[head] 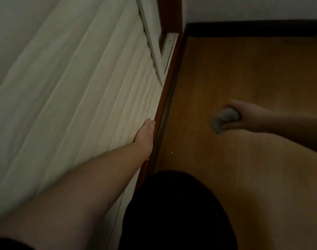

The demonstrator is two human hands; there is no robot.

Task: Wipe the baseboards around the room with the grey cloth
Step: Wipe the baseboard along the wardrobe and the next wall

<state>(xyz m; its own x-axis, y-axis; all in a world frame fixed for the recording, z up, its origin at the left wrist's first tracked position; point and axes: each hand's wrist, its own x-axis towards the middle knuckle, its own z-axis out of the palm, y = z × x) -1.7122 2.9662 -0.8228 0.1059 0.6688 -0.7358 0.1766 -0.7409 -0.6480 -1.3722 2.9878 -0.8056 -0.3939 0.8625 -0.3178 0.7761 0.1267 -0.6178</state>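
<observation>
My left hand [145,135] lies flat with straight fingers against the pale curtain [85,91], pressing it back just above the reddish-brown baseboard [165,107] that runs along the wall's foot. My right hand [244,114] grips a bunched grey cloth [224,118] out over the wooden floor, well right of that baseboard and apart from it. A second, dark baseboard [244,30] runs along the far wall under white plaster.
The wooden floor [244,69] stretches to the far corner. A white window or door frame [167,51] shows where the curtain is drawn aside. My dark clothing [172,213] fills the bottom centre. A few small white specks lie by the baseboard.
</observation>
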